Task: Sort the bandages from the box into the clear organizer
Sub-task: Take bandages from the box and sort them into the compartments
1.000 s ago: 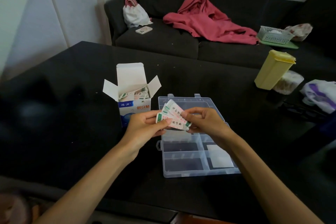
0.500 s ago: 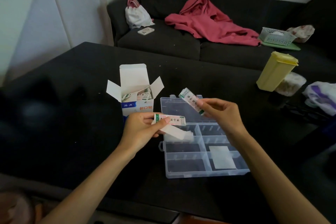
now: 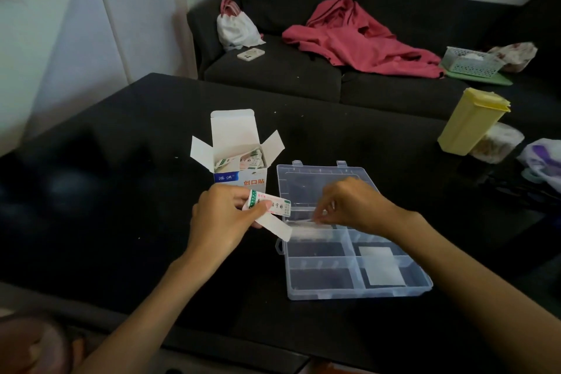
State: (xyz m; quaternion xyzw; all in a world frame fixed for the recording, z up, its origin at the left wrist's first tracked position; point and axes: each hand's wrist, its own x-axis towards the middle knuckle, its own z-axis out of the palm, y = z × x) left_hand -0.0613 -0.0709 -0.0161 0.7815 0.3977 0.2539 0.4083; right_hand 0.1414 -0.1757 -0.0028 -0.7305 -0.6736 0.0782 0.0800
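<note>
Left hand point(image 3: 224, 215) pinches a small stack of wrapped bandages point(image 3: 270, 206) between thumb and fingers, held above the table just off the clear organizer's point(image 3: 355, 291) left edge; one plain white strip hangs lower and overlaps that edge. Right hand point(image 3: 355, 203) is fingers-down over the organizer's upper-left compartment, fingertips curled at a pale strip lying there — whether it grips that strip or has let it go, cannot tell; blur hides the contact.

Organizer sits open near the table's middle, lid folded back flat toward the sofa. Compartments mostly dark and bare; one white square pad lies in the lower-right compartment. The bandage box point(image 3: 239, 158) stands upright just beside the organizer's far-left corner, flaps open, more wrapped bandages visible inside.

Risks, as judged from here:
- Loose pinch on several slick wrappers — the hanging strip could slide out and land on the table or in the wrong compartment.
- Strips look longer than some compartments; one laid across a divider would not sit flat and may block the lid.
- Left wrist is near the box; a nudge could tip it and spill the rest.

Bandages: thin flat paper wrappers, white with green end bands and red print, light and floppy. Clear walls on a black table make dividers hard to read.

Further out: yellow container point(image 3: 470, 121) at the table's right edge, red garment point(image 3: 358, 36) on the sofa.
</note>
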